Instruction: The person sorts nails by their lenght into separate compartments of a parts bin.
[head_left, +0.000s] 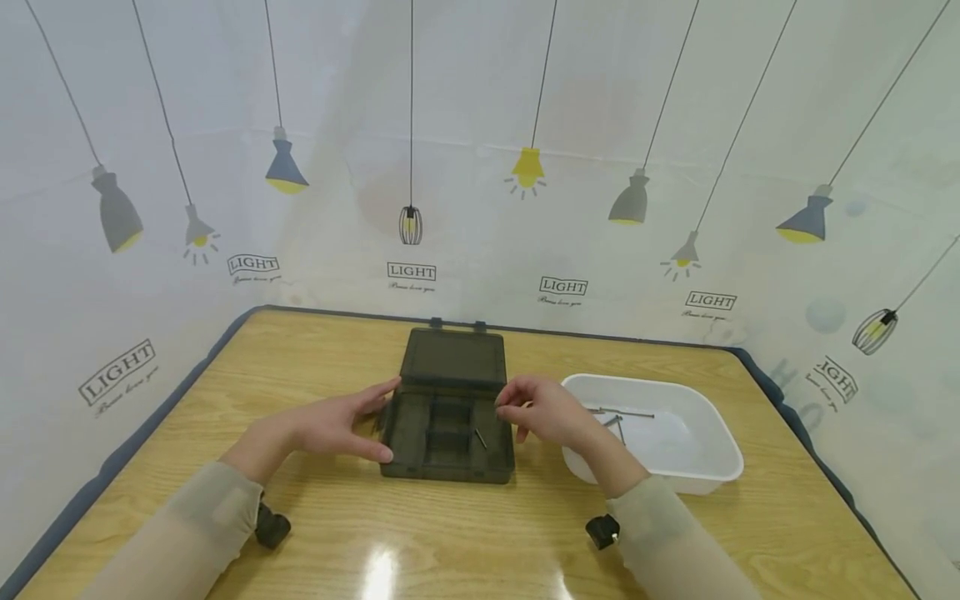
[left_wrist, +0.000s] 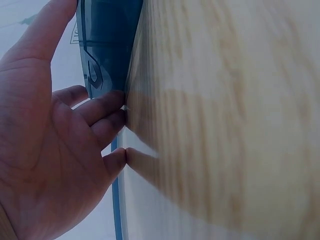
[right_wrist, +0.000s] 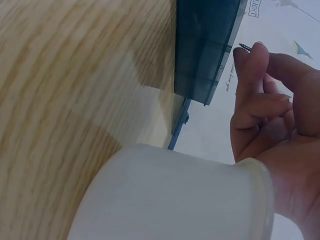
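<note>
A dark translucent organizer box (head_left: 448, 477) lies on the table with its lid (head_left: 453, 357) folded back. My left hand (head_left: 322, 427) rests against the box's left side, fingers fairly straight; the left wrist view shows its fingertips at the wall near a latch (left_wrist: 94, 70). Above the box's right edge, my right hand (head_left: 546, 410) pinches a screw (right_wrist: 244, 47) between thumb and index finger, only the threaded tip showing. Another screw (head_left: 481, 438) lies in the right-hand compartment.
A white plastic tub (head_left: 693, 442) stands to the right of the box, under my right forearm. Several long screws (head_left: 628, 413) lie inside it. A white curtain printed with lamps (head_left: 480, 217) surrounds the wooden table (head_left: 315, 533) at the back and sides.
</note>
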